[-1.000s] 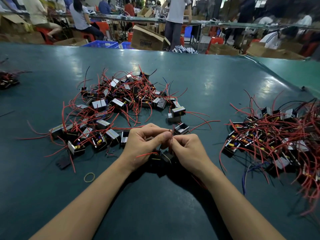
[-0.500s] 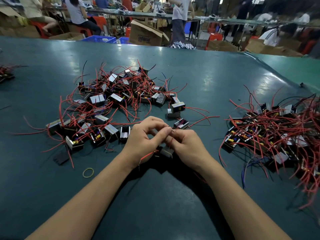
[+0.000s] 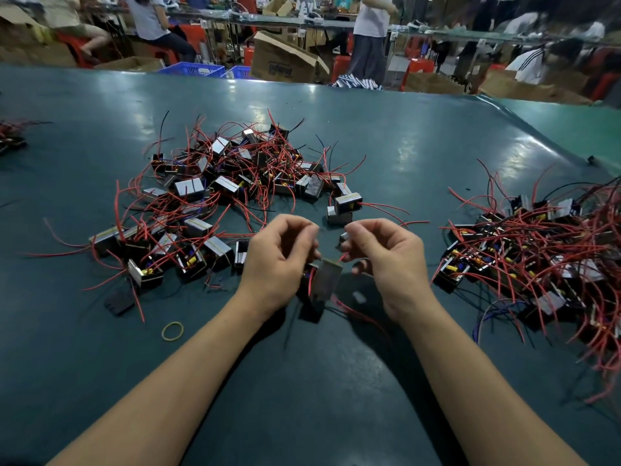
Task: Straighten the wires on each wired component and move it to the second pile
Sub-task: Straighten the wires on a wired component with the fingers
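— Centre of the green surface [image 3: 386,136]: one wired component [image 3: 324,277], lifted clear, held between two bare hands.

— Grip?

— Left hand [image 3: 280,260] curled around the component's left side; right hand [image 3: 386,255] pinching a red wire [image 3: 342,257] rising from the component's top, fingers bent.

— Around the component?

— Beyond and to the left of the component, a pile [image 3: 218,196] of similar blocks, red leads tangled and splayed. Well to the right of the component, a second pile [image 3: 544,250], denser with red wire. Near left of the component, a yellow rubber band [image 3: 172,331] lying flat. Far behind the component, workers and cardboard boxes [image 3: 285,62].
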